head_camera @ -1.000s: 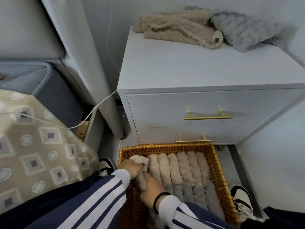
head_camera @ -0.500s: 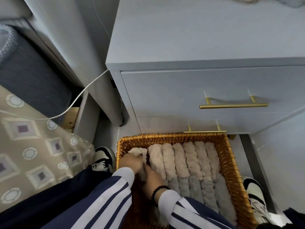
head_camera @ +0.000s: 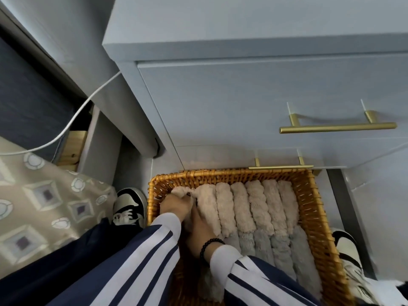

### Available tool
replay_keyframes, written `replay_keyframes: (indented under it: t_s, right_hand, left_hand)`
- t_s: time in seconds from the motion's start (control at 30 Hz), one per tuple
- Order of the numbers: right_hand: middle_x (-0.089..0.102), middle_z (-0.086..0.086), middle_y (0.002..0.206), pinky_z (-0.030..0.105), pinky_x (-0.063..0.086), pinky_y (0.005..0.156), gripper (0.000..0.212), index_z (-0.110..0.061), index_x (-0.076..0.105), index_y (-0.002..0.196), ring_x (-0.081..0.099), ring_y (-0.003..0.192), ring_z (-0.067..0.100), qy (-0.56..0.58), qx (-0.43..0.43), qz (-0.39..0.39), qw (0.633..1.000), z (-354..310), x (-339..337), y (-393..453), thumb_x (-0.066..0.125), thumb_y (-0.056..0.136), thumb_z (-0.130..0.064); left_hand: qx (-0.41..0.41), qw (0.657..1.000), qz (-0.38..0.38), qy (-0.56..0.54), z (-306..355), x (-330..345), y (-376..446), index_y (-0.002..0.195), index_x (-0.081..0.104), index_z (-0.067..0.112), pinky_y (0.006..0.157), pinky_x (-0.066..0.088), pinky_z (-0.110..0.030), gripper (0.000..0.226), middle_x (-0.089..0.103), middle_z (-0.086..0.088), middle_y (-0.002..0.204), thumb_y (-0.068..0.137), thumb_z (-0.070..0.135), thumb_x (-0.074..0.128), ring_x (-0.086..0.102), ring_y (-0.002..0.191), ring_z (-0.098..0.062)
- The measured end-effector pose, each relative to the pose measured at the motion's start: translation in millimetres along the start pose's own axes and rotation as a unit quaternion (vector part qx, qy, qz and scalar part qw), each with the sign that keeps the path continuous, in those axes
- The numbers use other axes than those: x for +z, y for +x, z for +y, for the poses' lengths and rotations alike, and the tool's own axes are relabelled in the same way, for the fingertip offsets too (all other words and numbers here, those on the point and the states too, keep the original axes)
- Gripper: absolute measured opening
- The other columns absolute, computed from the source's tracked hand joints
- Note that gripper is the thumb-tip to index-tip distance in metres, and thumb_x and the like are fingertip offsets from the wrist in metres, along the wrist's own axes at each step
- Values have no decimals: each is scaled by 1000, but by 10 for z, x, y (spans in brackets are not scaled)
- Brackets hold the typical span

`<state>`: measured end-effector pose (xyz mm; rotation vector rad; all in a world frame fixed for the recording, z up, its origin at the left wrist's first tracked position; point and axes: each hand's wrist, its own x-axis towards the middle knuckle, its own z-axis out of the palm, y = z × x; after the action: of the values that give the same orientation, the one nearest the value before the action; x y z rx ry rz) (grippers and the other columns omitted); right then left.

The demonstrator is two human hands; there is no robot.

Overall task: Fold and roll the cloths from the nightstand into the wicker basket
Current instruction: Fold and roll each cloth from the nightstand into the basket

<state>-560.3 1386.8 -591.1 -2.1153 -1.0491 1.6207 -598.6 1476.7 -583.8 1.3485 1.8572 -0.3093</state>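
Rolled beige fleece cloth (head_camera: pixel 182 192) sits at the 9 o'clock end of the row inside the rectangular woven wicker basket (head_camera: pixel 313 208), touching its left wall. Left hand (head_camera: pixel 174 207) grasps its top, fingers curled. Right hand (head_camera: pixel 203 230), wearing a black bead bracelet (head_camera: pixel 209 245), presses against the roll's side; whether its fingers curl cannot be told. Pale grey nightstand (head_camera: pixel 220 96) stands at 12 o'clock.

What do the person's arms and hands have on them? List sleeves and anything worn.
Both arms wear navy sleeves with broad white stripes and plain white cuffs. The left hand is bare. The right hand is bare too, with a black beaded bracelet at the wrist.
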Motion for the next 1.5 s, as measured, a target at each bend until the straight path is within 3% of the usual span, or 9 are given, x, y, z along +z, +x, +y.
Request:
replay_keyframes:
  t_s: [0.17, 0.3, 0.43, 0.53, 0.77, 0.87, 1.07, 1.3, 1.5]
  right_hand:
    - [54, 9, 134, 35, 46, 98, 69, -23, 15, 151, 55, 116, 25, -34, 20, 48, 998, 24, -54, -29, 52, 93, -24]
    - [61, 10, 119, 33, 49, 84, 39, -15, 43, 130, 60, 106, 28, -85, 41, 109, 990, 18, -176, -202, 50, 93, -23]
    - [62, 7, 103, 30, 43, 70, 26, -14, 46, 111, 62, 97, 28, -111, 39, 152, 981, 69, -217, -292, 53, 90, -28]
    - [43, -3, 75, 28, 41, 66, 17, -18, 42, 96, 60, 87, 25, -107, 53, 152, 981, 128, -238, -263, 53, 88, -27]
    - [57, 3, 87, 28, 45, 68, 10, -18, 44, 89, 61, 90, 25, -77, 74, 146, 984, 159, -261, -199, 52, 86, -24]
    - [40, -5, 72, 27, 44, 67, 10, -19, 42, 88, 58, 83, 23, -79, 66, 147, 984, 198, -265, -192, 51, 87, -23]
    - [45, -4, 75, 28, 45, 68, 18, -20, 41, 87, 56, 82, 22, -81, 67, 135, 985, 194, -282, -207, 52, 88, -34]
    - [63, 6, 102, 31, 52, 75, 33, -16, 55, 99, 62, 92, 26, -73, 77, 121, 987, 164, -361, -314, 55, 83, -45]
    - [64, 5, 103, 27, 49, 74, 30, -12, 59, 106, 61, 96, 24, -51, 74, 153, 984, 128, -556, -515, 57, 85, -34]
  left_hand:
    - [-11, 1000, -8, -2, 40, 80, 45, 114, 61, 7, 82, 42, -30, 39, 63, -13, 119, 91, 36, 52, 59, 111, -32]
    - [-1, 1000, -26, 5, 132, 65, 5, 108, 60, 8, 84, 47, -32, 32, 63, -9, 111, 88, 34, 58, 60, 110, -30]
    - [43, 996, -39, -74, 26, 100, -7, 119, 59, 10, 92, 51, -39, 44, 64, -11, 116, 86, 39, 59, 60, 107, -31]
    - [60, 990, -41, -120, -100, 146, -66, 136, 38, 7, 96, 47, -39, 56, 58, -15, 124, 90, 32, 59, 56, 113, -35]
    - [92, 985, -126, -78, -86, 343, 34, 146, 9, 23, 86, 55, -49, 72, 67, -21, 103, 84, 29, 46, 67, 91, -36]
    - [91, 986, -120, -70, -19, 355, 57, 146, 14, 15, 90, 52, -42, 65, 63, -20, 115, 89, 22, 46, 64, 98, -33]
    - [48, 988, -119, -81, 136, 224, -3, 148, 14, 4, 105, 40, -38, 69, 48, -17, 137, 91, 17, 53, 48, 125, -33]
    - [22, 989, -121, -77, 88, 178, 20, 138, 37, 1, 98, 48, -42, 68, 61, -14, 121, 83, 33, 60, 59, 110, -30]
    - [116, 987, -115, -11, 253, -136, -459, 117, 59, 3, 91, 47, -34, 30, 60, -11, 111, 93, 17, 47, 58, 108, -29]
